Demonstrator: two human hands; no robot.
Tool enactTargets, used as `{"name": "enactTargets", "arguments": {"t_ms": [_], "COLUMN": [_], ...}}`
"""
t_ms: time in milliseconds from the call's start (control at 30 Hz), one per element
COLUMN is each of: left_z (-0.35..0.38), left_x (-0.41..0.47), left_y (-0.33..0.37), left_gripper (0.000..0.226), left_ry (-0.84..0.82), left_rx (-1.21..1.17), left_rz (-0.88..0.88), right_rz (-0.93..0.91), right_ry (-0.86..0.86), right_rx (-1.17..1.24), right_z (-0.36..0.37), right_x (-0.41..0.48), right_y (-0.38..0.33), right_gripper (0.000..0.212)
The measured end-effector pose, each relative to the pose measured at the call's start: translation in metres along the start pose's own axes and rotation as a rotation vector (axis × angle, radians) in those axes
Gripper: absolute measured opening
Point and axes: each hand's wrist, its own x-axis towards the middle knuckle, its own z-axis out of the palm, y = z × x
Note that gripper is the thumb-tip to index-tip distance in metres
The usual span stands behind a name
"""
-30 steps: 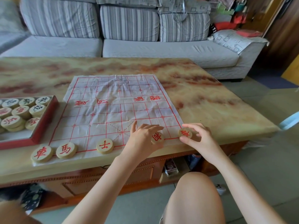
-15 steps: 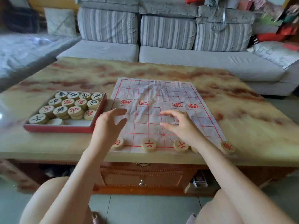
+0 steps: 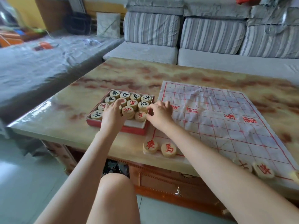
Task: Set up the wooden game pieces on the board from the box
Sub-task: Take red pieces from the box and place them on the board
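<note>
The red box (image 3: 116, 126) sits towards the left of the marbled bench (image 3: 64, 123), just beside the board's left edge. It is packed with round wooden pieces (image 3: 127, 110) marked in black and red, some stacked two high. My left hand (image 3: 113, 114) lies over the near middle of the box, its fingers (image 3: 117, 103) stretched out fairly straight and loose, the tips resting on the pieces and gripping nothing. My right hand (image 3: 159, 113) is at the box's right wall with its fingers (image 3: 151, 109) curled in towards the pieces there; I cannot tell whether they have hold of one. The board (image 3: 226, 110), a creased white sheet with a red grid, spreads to the right. On its near edge stand two red-marked pieces (image 3: 150, 146) at the left corner and two more pieces (image 3: 263, 170) further right.
</note>
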Motion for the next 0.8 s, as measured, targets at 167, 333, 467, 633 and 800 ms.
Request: {"name": "enactTargets", "arguments": {"t_ms": [167,333,467,633,800], "left_z": [0.008,0.007,0.004,-0.003,-0.011], "left_x": [0.011,0.01,0.002,-0.004,-0.012], "left_y": [-0.001,-0.002,-0.001,0.002,0.011], "left_gripper": [0.049,0.054,0.054,0.054,0.051], "left_ry": [-0.053,0.03,0.052,0.12,0.182], "left_rx": [0.144,0.047,-0.079,-0.286,-0.416], "left_rz": [0.001,0.015,0.032,0.085,0.072], "right_rz": [-0.034,0.015,0.032,0.012,0.028], "right_ry": [0.007,-0.002,0.008,-0.052,-0.097], "right_rx": [-0.132,-0.238,-0.25,-0.081,0.272], "right_z": [0.018,0.031,0.036,0.03,0.017], "right_x": [0.013,0.018,0.022,0.017,0.012], "right_y": [-0.012,-0.019,-0.024,-0.017,-0.007], "right_gripper": [0.046,0.04,0.035,0.036,0.046]}}
